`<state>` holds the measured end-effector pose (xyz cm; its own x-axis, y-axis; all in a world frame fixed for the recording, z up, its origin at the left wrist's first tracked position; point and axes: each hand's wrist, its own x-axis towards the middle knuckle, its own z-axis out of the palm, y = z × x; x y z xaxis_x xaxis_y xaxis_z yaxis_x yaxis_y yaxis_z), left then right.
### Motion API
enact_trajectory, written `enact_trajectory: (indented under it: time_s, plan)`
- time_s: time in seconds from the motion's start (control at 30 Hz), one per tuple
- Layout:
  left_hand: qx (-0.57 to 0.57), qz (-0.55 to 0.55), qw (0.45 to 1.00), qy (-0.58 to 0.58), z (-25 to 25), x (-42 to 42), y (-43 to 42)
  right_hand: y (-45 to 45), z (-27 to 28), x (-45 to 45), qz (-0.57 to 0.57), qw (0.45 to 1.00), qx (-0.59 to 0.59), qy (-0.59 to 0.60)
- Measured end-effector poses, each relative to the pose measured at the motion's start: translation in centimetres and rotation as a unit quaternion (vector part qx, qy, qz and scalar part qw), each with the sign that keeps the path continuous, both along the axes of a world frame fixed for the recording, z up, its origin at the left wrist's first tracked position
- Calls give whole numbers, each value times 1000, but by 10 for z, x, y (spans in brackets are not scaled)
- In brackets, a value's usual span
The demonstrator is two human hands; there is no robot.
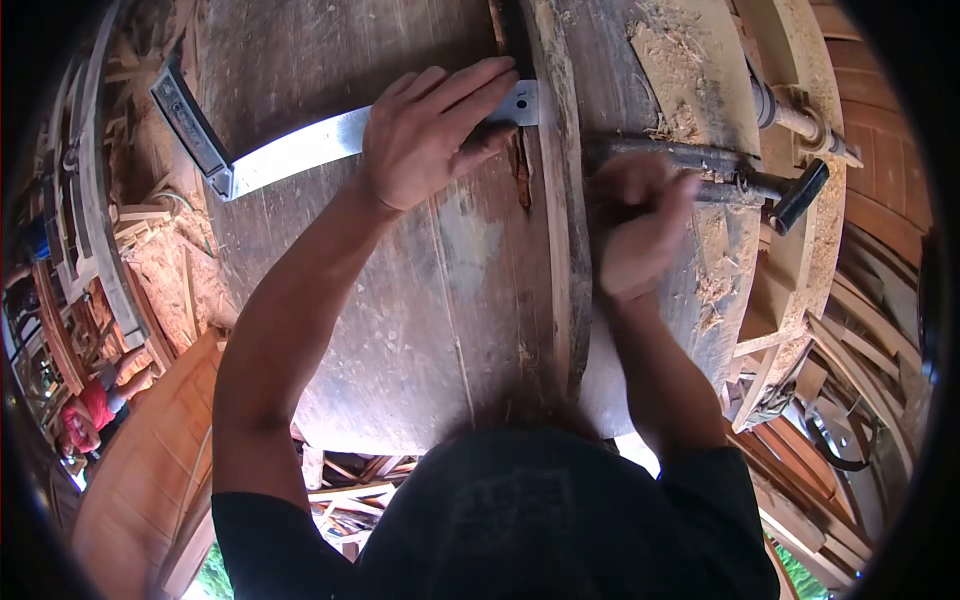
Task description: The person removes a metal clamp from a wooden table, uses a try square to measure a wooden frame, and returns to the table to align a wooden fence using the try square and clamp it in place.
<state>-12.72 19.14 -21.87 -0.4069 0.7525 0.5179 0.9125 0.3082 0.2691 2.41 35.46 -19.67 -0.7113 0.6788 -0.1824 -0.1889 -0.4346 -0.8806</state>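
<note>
My left hand (420,135) lies across the blade of a metal try square (300,155), thumb on one side and fingers stretched along the other. The square's dark stock (190,125) sticks out past the left edge of a broad, stained wooden board (370,280). A narrow upright wooden strip (555,220) stands by the blade's holed right end. Beyond the strip, my right hand (640,235) is blurred, its fingers curled and its thumb up; what they hold, if anything, is hidden. Just above it runs a dark bar clamp (715,160) with a black handle (800,197).
Wood shavings (690,85) cover the board's right part. A second clamp (800,120) juts out at the upper right. Planks (860,360) lie on the right, a curved wooden panel (150,450) on the left. Another person (88,415) in red is at the far left.
</note>
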Motion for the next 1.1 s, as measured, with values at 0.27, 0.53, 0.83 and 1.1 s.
enact_trajectory:
  time_s: [0.27, 0.53, 0.83, 1.1]
  plan:
    - [-4, -13, 1000, 10, -2, -1, -1, -13, -3, 1, -15, 992, 102, -69]
    - [-5, -6, 1000, 8, -1, -2, 1, -9, 5, 2, 14, 991, 121, -52]
    - [-3, -4, 1000, 5, -5, -1, 0, 137, 117, 16, 221, 635, 718, -179]
    - [-20, -7, 1000, 5, -1, -2, -1, 202, 145, 22, 394, 338, 800, -301]
